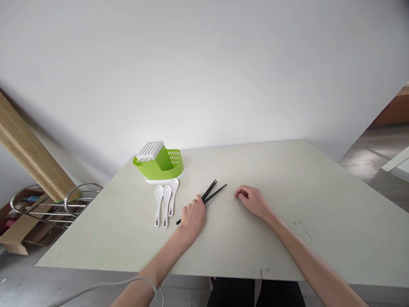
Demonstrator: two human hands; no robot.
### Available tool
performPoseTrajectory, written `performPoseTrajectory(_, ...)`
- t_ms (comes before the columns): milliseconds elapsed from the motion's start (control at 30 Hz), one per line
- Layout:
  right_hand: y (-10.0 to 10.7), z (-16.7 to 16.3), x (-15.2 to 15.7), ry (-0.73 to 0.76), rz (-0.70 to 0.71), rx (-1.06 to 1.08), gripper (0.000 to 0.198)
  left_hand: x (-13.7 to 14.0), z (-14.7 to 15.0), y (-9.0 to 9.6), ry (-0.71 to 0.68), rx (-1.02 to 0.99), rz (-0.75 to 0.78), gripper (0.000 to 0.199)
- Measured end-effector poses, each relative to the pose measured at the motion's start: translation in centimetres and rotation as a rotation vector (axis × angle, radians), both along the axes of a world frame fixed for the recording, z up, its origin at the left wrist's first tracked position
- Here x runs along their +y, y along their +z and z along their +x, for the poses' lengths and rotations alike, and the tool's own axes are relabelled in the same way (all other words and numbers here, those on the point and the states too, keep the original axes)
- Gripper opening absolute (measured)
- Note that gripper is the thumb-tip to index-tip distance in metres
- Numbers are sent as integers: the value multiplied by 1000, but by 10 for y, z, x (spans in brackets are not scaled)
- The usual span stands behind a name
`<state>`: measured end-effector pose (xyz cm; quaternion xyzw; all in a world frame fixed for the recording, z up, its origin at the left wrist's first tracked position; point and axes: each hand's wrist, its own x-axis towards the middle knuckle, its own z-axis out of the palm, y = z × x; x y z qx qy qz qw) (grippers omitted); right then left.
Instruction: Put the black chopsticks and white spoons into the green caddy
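My left hand (194,217) is closed over several black chopsticks (211,192), low at the tabletop. Their tips fan out to the upper right, and one end shows at the lower left of the hand; the middle is covered by my fingers. To the right of the tips, my right hand (254,200) rests on the table with its fingers curled in and nothing seen in them. Left of my left hand lie three white spoons (166,204), side by side, bowls pointing away from me. Just beyond the spoons stands a green and white utensil holder (161,168) with slotted and latticed parts.
The pale table (255,256) backs against a white wall (223,76). At the left on the floor are a metal rack (60,211), a long tan board (35,149) and an open cardboard box (19,232). A grey cable (105,285) crosses my left forearm.
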<state>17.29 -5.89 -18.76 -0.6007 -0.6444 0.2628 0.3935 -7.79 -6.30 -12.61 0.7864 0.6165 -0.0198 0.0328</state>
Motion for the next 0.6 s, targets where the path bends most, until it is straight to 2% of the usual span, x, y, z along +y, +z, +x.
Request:
performPoseTrajectory(100, 2, 0, -1, -5, -6, 1, 24, 5, 5, 2, -18, 132, -17, 35)
performPoseTrajectory(200, 3, -1, -1, -6, -10, 3, 24, 8, 10, 5, -49, 177, -34, 30)
performPoseTrajectory(400, 4, -1, -1, -9, -20, 4, 24, 7, 22, 14, -127, 234, -54, 29)
performPoseTrajectory(600, 4, -1, -1, -16, -29, 14, 24, 4, 31, 23, -101, 248, -87, 33)
